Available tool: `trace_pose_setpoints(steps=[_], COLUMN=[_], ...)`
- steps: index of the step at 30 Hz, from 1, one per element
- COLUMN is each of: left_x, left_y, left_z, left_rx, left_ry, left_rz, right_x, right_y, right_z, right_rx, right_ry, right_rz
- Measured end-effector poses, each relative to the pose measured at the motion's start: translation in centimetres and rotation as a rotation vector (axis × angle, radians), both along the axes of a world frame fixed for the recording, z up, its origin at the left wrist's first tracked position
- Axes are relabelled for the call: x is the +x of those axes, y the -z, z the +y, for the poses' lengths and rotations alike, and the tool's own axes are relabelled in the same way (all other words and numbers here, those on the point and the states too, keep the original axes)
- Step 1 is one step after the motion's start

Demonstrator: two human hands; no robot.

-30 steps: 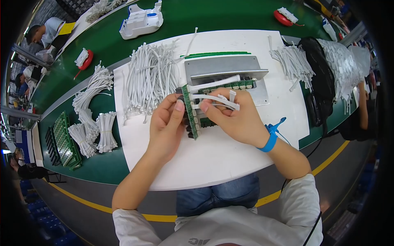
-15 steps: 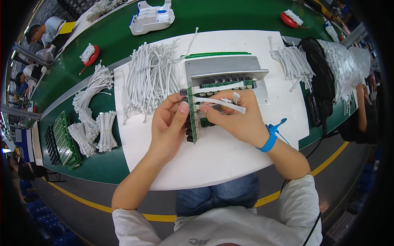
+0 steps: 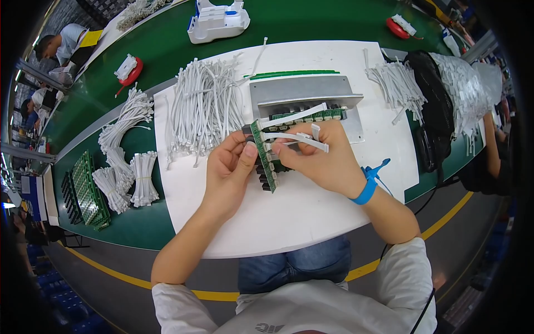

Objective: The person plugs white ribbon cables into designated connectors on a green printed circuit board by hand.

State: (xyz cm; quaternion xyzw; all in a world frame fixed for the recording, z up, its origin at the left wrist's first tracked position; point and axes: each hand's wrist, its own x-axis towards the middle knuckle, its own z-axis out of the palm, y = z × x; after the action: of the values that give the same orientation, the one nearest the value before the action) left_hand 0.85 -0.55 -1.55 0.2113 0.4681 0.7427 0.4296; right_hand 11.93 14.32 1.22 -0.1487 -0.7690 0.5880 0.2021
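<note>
Over the white work sheet, my left hand (image 3: 229, 175) grips a narrow green circuit board (image 3: 266, 164) near its upper end, thumb on the board's edge. Black blocks line the board's left side and pale sockets its right. A white cable (image 3: 297, 115) runs from its top socket toward the upper right. Closed around more white cables (image 3: 320, 145), my right hand (image 3: 322, 158) has thumb and forefinger at a socket partway down the board; the fingertips partly hide the connector. Just beyond stands a grey metal bracket (image 3: 306, 99) with another green board (image 3: 327, 114) along it.
Loose white cables (image 3: 203, 106) lie left of the bracket, another pile (image 3: 397, 83) right. Bundled cables (image 3: 144, 178) and stacked green boards (image 3: 92, 192) sit far left. A black bag (image 3: 428, 106) lies right. A white device (image 3: 218, 22) and red round items (image 3: 129, 69) rest on the green surface beyond.
The board in my left hand has tilted, its lower end swinging right. The cables shifted slightly with it. The white device and red items beyond have moved right.
</note>
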Motion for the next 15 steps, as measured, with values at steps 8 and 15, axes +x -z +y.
trace_pose_setpoints(steps=[8,15], left_x=[0.03,0.02], left_y=[-0.39,-0.38], left_z=[0.09,-0.10], left_rx=[0.012,0.029], left_ry=[0.035,0.026], left_rz=[-0.021,-0.068], right_x=[0.03,0.08], right_y=[-0.48,-0.74], right_z=[0.25,0.15], right_rx=[0.032,0.010], right_ry=[0.016,0.047], right_rz=[-0.029,-0.055])
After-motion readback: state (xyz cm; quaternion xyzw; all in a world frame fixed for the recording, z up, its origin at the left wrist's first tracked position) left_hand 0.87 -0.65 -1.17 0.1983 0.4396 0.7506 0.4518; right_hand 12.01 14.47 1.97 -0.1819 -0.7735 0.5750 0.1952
